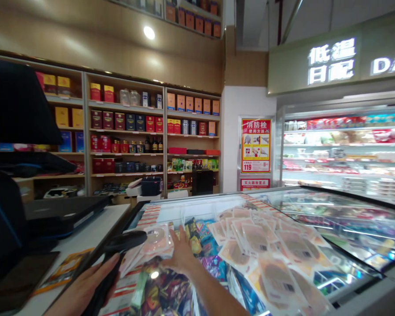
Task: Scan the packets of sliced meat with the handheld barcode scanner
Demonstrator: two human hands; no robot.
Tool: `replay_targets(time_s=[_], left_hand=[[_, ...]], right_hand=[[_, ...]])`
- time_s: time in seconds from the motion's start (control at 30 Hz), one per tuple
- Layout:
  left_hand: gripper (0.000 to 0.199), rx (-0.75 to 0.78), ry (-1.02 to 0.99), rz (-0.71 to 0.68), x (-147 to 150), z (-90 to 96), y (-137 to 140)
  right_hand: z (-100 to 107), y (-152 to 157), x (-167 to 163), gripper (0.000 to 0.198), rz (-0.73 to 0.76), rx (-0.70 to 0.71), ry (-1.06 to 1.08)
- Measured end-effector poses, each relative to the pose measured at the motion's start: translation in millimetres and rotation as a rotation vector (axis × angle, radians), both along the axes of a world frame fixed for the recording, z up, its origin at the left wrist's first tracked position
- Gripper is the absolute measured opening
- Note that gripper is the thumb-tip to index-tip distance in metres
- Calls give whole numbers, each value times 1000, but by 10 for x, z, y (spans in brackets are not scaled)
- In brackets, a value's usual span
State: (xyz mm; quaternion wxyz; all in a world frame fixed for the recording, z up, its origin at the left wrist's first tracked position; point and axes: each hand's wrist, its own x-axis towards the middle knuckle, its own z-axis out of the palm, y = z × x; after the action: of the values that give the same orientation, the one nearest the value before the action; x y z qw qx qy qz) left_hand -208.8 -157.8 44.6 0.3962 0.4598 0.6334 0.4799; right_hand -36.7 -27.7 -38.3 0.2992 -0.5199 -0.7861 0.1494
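My left hand [88, 278] is wrapped around the handle of a black barcode scanner [127, 240]. The scanner's head is over the left edge of the freezer, beside a few flat clear packets [156, 239]. At the right edge of those packets is my right hand [182, 254], its fingers spread; whether the fingertips touch the plastic is hard to see. To its right, a heap of similar flat packets [256, 237] with barcode labels lies on the freezer glass. Colourful wrapped goods [166, 285] show inside the freezer below my right hand.
Left of the freezer stands a white counter [115, 217] with a black cash drawer [69, 213] and an orange packet [66, 267]. A dark monitor [16, 101] rises at far left. Shelves of boxes [128, 120] line the back wall; a lit chiller [345, 153] stands at right.
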Motion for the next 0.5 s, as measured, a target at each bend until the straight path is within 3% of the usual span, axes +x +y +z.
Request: replay_targets(time_s=[0.07,0.17,0.3,0.4,0.5], left_hand=[[45,-38,-56,-98,136,39,-19],[43,18,-91,-120,362,77,-48],[45,58,-57,-239,576,95,-34],[46,61,-21,-263,665,113,-7],[47,38,-7,-274,723,137,0]], right_hand=[[73,-72,411,83,-106,82,3],[168,-172,1124,67,-395,153,-38],[155,-291,1960,60,-787,102,-147],[58,-367,2291,63,-883,71,-165],[-5,-393,2377,68,-898,56,-177]])
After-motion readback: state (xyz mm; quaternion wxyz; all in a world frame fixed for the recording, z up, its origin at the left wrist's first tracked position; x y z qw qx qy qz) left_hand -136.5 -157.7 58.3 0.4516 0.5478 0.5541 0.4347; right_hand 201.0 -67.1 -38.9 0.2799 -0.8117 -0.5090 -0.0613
